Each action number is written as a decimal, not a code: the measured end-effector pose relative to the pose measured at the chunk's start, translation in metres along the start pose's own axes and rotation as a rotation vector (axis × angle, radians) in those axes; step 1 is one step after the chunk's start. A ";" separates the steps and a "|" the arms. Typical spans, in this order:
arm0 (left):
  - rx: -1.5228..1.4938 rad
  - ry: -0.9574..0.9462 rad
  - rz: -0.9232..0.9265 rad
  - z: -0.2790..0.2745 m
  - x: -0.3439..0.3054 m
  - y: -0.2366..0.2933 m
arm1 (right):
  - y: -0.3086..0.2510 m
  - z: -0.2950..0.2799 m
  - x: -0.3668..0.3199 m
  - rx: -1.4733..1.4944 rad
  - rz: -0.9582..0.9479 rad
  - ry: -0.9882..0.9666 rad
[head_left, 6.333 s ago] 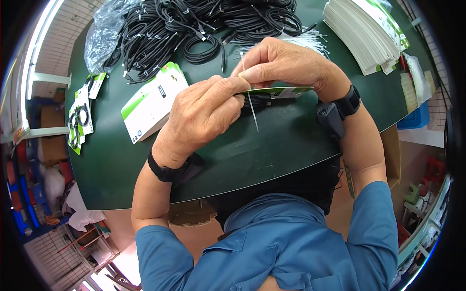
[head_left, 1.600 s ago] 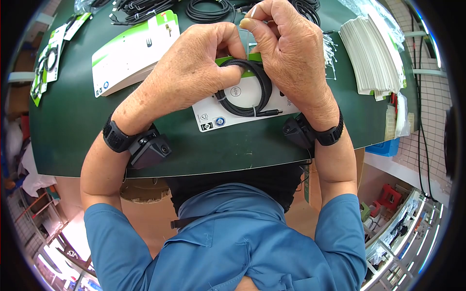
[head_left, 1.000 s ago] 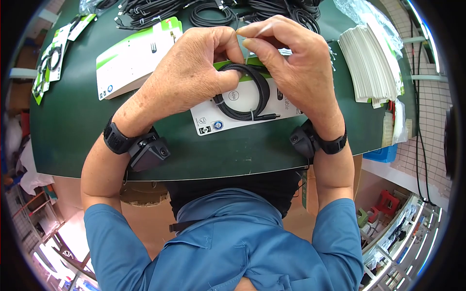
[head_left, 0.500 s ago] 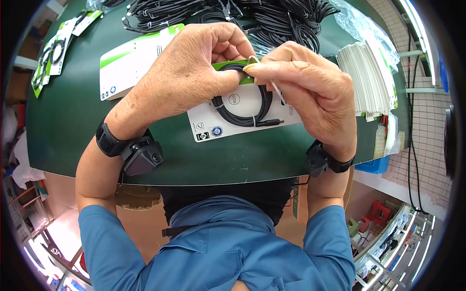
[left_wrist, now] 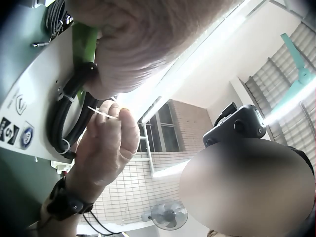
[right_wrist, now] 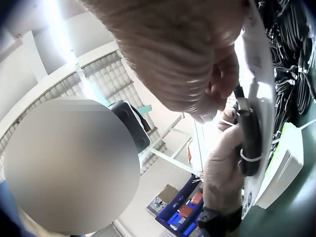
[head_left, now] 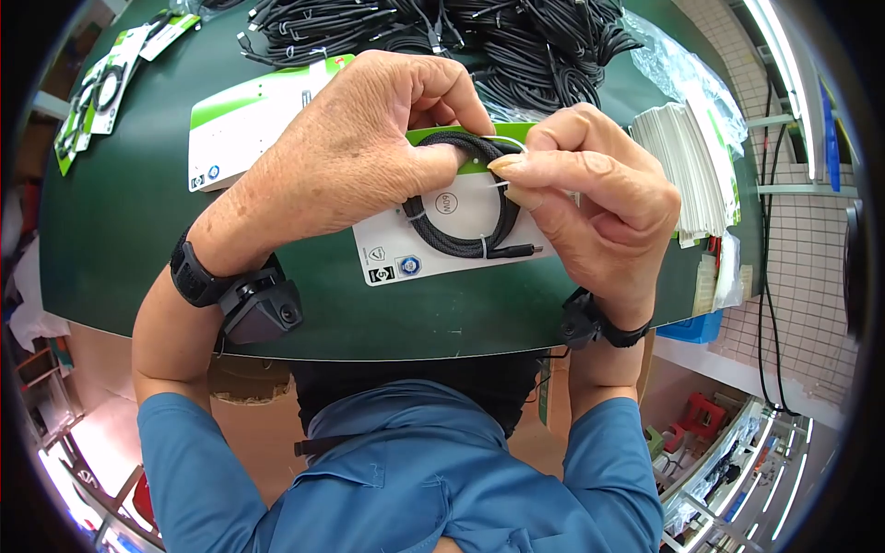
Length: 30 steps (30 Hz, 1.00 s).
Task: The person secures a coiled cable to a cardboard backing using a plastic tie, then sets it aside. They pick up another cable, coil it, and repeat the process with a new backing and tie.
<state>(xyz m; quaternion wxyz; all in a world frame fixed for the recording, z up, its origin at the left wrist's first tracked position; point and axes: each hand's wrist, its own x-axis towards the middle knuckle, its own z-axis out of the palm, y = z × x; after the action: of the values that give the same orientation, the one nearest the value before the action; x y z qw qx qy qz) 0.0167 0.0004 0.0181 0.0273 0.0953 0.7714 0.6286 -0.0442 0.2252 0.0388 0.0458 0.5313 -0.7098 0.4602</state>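
Note:
My left hand grips the upper left of a white and green packaging card, its thumb over a coiled black braided cable lying on the card's face. Small white ties bind the coil, and one plug points right along the bottom. Between thumb and forefinger, my right hand pinches a thin white cable tie, which arcs from the card's green top over the coil. In the left wrist view the tie's end sticks out past the right fingertips. The back of the card is hidden.
A stack of printed cards lies left on the green table. Black cables are heaped at the back. Another card stack and clear plastic are at the right; carded cables lie far left.
The card was first edge-on and now faces up. My right hand came down from above the card to its right side, drawing the tie over the coil; my left hand keeps its grip.

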 end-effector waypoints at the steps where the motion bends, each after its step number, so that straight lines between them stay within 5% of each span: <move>1: -0.001 0.004 0.003 0.000 0.000 0.000 | 0.002 0.002 0.000 -0.002 -0.003 -0.004; 8: 0.063 0.031 0.014 -0.003 -0.001 0.004 | 0.016 0.013 -0.001 -0.096 -0.250 0.169; 30: 0.148 0.059 0.098 -0.003 -0.001 0.002 | 0.018 0.018 -0.001 -0.123 -0.195 0.144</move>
<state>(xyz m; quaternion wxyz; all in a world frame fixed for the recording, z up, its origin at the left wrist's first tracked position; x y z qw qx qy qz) 0.0176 -0.0024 0.0201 -0.0334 0.1159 0.8107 0.5730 -0.0507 0.2130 0.0169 0.1735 0.5594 -0.6766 0.4463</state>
